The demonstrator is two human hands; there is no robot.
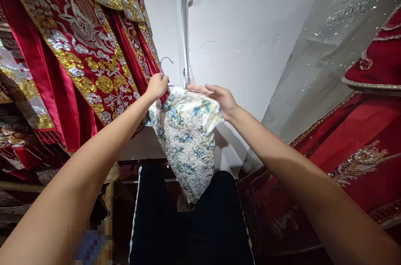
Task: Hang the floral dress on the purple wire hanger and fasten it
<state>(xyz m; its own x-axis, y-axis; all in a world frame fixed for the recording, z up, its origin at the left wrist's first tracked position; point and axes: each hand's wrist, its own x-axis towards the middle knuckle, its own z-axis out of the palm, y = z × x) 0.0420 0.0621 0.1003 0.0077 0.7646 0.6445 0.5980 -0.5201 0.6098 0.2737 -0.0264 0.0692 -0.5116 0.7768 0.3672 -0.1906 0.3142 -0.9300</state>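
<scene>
A short-sleeved white garment [191,140] with a blue, green and yellow floral pattern hangs in front of me, its lower end between my legs. My left hand [157,86] is closed around a thin clothes hanger [167,59] near the garment's collar; the hook sticks up above my fingers. At the other shoulder, my right hand [223,99] has its fingers stretched out flat along the top of the cloth, with the thumb apart. The sleeve on that side lies against the palm. Most of the hanger is hidden inside the garment and behind my left hand.
Red costumes [94,48] with gold and silver embroidery hang close on the left. On the right are a sheer glittery cloth [300,60] and red embroidered garments [360,131]. A white wall [238,14] with a vertical strip [184,18] stands ahead.
</scene>
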